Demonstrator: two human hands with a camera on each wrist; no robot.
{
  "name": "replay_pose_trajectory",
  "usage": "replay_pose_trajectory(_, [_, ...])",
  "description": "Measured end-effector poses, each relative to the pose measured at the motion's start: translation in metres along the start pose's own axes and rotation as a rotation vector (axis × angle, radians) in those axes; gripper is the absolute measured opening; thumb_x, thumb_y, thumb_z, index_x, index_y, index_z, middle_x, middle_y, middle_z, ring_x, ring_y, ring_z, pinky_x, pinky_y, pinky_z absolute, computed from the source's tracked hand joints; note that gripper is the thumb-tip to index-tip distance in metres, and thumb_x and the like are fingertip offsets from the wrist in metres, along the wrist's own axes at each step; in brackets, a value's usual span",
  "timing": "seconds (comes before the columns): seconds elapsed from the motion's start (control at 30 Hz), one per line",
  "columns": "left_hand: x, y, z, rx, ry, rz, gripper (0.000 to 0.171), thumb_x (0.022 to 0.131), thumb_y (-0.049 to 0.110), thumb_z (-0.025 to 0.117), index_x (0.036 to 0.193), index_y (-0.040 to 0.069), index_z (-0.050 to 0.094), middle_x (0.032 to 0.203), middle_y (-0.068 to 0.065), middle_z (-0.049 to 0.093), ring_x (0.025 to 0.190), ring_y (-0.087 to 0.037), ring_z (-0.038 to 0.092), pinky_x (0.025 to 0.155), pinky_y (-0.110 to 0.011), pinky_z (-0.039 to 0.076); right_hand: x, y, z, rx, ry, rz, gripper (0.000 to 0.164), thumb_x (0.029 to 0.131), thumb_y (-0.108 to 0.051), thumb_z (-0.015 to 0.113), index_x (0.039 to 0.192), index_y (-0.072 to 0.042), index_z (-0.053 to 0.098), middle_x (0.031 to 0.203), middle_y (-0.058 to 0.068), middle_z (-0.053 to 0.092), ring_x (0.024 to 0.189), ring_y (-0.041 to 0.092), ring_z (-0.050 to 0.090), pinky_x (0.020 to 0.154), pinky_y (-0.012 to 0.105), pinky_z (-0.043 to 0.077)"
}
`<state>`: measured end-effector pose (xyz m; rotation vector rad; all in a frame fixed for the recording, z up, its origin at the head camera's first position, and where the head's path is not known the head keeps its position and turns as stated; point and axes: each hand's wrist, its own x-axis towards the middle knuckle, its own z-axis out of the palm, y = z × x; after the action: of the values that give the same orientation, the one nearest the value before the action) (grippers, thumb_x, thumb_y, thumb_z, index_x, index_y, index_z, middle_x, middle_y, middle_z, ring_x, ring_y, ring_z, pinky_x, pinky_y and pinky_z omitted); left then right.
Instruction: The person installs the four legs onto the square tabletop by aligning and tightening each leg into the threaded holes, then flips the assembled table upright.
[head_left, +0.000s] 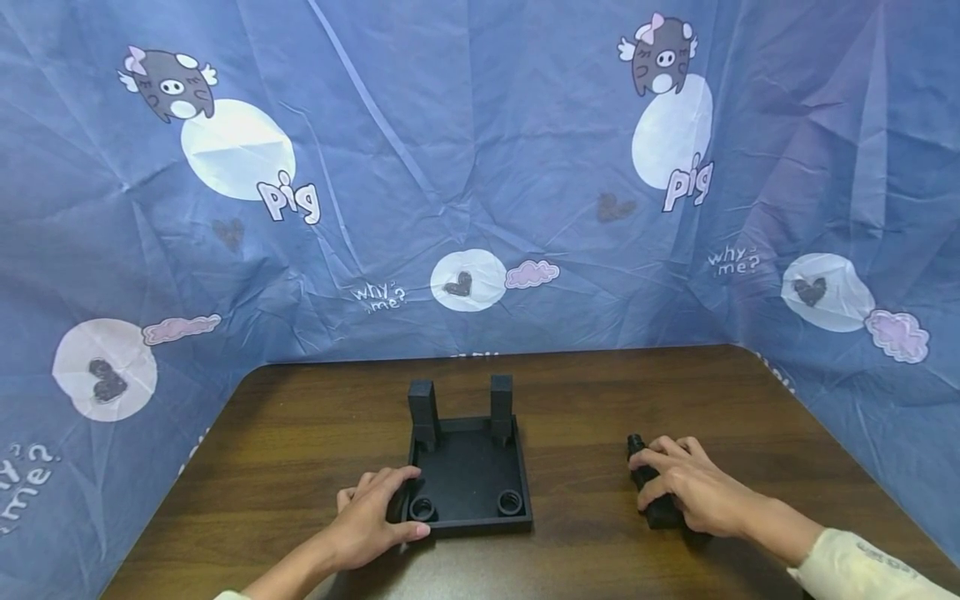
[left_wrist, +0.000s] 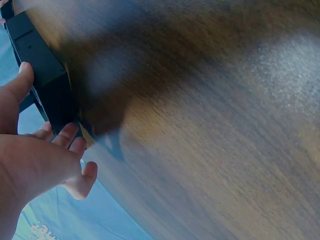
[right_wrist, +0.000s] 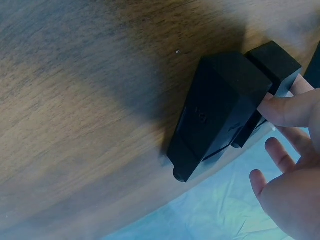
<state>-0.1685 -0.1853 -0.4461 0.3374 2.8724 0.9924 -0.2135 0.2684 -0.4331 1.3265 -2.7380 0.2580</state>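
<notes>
1. The threaded square post [head_left: 643,476] lies on the table [head_left: 577,467], its long axis running away, threaded end farthest.
2. The right hand [head_left: 701,490], directly above and nearer, curls its fingers around it; a second post [right_wrist: 220,100] lies alongside.
3. Well leftward, the left hand [head_left: 367,517] grips the tray [head_left: 468,475] at its near-left corner.

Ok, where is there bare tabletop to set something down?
Brown wood-grain table is bare between the black rimmed tray and the right hand, behind the tray's upright black posts, and left of the left hand. It's crowded at the tray's near left corner, where the left hand rests, and around two black rectangular blocks by the right hand.
</notes>
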Motion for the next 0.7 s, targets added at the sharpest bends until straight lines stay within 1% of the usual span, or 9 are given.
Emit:
replay_pose_trajectory(0.1, [0.0,0.0,0.0,-0.003,-0.006,-0.002,0.069,0.073,0.04,0.081,0.132,0.015,0.054,0.127,-0.002,0.057,0.114,-0.025,0.044,0.083,-0.051,0.023,0.001,0.001,0.001,-0.022,0.027,-0.04,0.07,0.061,0.024,0.065,0.092,-0.038,0.073,0.12,0.0,0.058,0.111,0.026,0.044,0.081,0.052,0.028])
replay_pose_trajectory(0.17, [0.0,0.0,0.0,-0.006,-0.01,-0.004,0.069,0.074,0.04,0.081,0.132,0.015,0.054,0.127,-0.003,0.057,0.114,-0.026,0.044,0.083,-0.052,0.023,0.002,0.002,0.002,-0.031,0.046,-0.067,0.071,0.059,0.024,0.065,0.091,-0.038,0.073,0.118,0.0,0.058,0.109,0.024,0.045,0.08,0.052,0.027])
replay_pose_trajectory(0.3, [0.0,0.0,0.0,-0.009,-0.016,-0.006,0.069,0.074,0.04,0.08,0.132,0.015,0.053,0.128,-0.003,0.057,0.115,-0.026,0.044,0.083,-0.052,0.022,0.004,0.004,0.002,-0.031,0.097,-0.105,0.075,0.055,0.028,0.06,0.093,-0.035,0.073,0.115,-0.001,0.06,0.106,0.02,0.045,0.079,0.049,0.026])
replay_pose_trajectory(0.43, [0.0,0.0,-0.001,-0.017,-0.018,-0.004,0.07,0.074,0.04,0.08,0.133,0.015,0.053,0.129,-0.003,0.056,0.116,-0.026,0.043,0.085,-0.053,0.022,0.006,0.005,0.003,-0.025,0.163,-0.12,0.072,0.058,0.026,0.065,0.097,-0.034,0.073,0.113,-0.003,0.061,0.105,0.017,0.046,0.08,0.048,0.026])
replay_pose_trajectory(0.53, [0.0,-0.001,-0.001,-0.017,-0.013,-0.002,0.07,0.074,0.04,0.08,0.133,0.015,0.053,0.128,-0.003,0.056,0.116,-0.026,0.043,0.085,-0.053,0.022,0.009,0.004,0.002,-0.025,0.205,-0.127,0.065,0.061,0.019,0.072,0.103,-0.03,0.074,0.11,-0.003,0.063,0.104,0.016,0.047,0.081,0.047,0.026])
replay_pose_trajectory(0.6, [0.0,-0.001,-0.001,-0.014,-0.011,-0.001,0.07,0.074,0.04,0.08,0.133,0.015,0.053,0.128,-0.003,0.056,0.116,-0.026,0.044,0.084,-0.053,0.023,0.01,0.003,0.002,-0.025,0.229,-0.131,0.063,0.063,0.017,0.073,0.107,-0.027,0.073,0.109,-0.004,0.063,0.103,0.015,0.049,0.082,0.046,0.026])
replay_pose_trajectory(0.7, [0.0,0.0,-0.001,-0.01,-0.008,0.0,0.069,0.074,0.04,0.081,0.133,0.014,0.053,0.128,-0.003,0.056,0.116,-0.026,0.044,0.084,-0.052,0.023,0.013,0.001,0.0,-0.004,0.273,-0.122,0.06,0.065,0.011,0.076,0.112,-0.026,0.071,0.108,-0.007,0.064,0.102,0.014,0.051,0.083,0.043,0.026])
